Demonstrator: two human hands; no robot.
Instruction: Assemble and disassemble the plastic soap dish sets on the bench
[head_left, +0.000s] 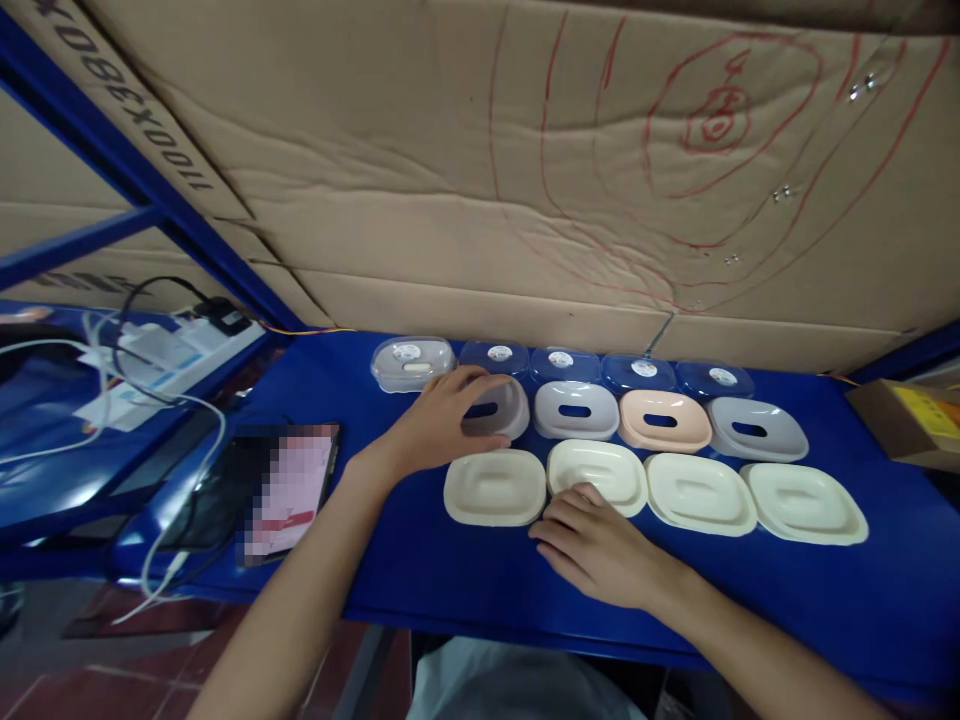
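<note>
My left hand [450, 420] grips the leftmost grey slotted tray [512, 410], its thumb at the near edge and its fingers over the far edge. My right hand [581, 535] rests low by the near edge of a cream dish [607, 475], fingers bent; anything under them is hidden. To the left sits another cream dish [495, 488], with two more on the right. The slotted row continues with a grey tray [555, 410], a peach tray [641, 430] and another grey tray [787, 435].
Several clear lids [495, 358] with round stickers line the back; a covered dish [386, 365] sits at their left end. A phone or tablet [296, 490] and white cables [217, 440] lie left. A cardboard box [885, 425] stands right, and cardboard [375, 200] walls the back.
</note>
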